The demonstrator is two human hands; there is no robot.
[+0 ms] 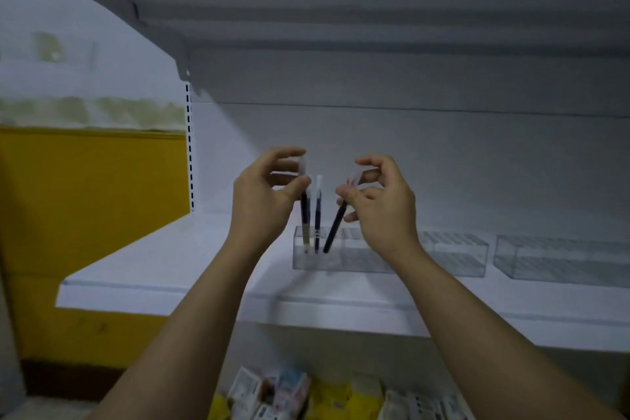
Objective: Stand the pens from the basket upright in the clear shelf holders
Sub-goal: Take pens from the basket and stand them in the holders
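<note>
While we pinch the capped top of one dark pen (304, 215) between the thumb and curled fingers of our left hand (269, 191), our right hand (381, 201) pinches a second dark pen (335, 225) near its clear cap, between thumb and forefinger, with the other fingers loosely curled. The left pen stands almost upright. The right one leans, its top tilted to the right and its tip angled down to the left. Between them a third pen (318, 211) stands upright on its own, just beside the left pen, and we cannot tell whether the two touch. All three have their lower ends inside the left end of a clear holder (344, 261), which our right wrist partly covers. This holder sits on a white shelf (170, 269), and further right along the same shelf we see a second clear holder (453, 252) just beside it and a third clear holder (562, 259) a little apart. A slotted upright (190, 147) runs up the back wall at the left, next to a yellow panel (85, 215). Below the shelf's front edge lie blurred white and yellow packets (272, 392).
</note>
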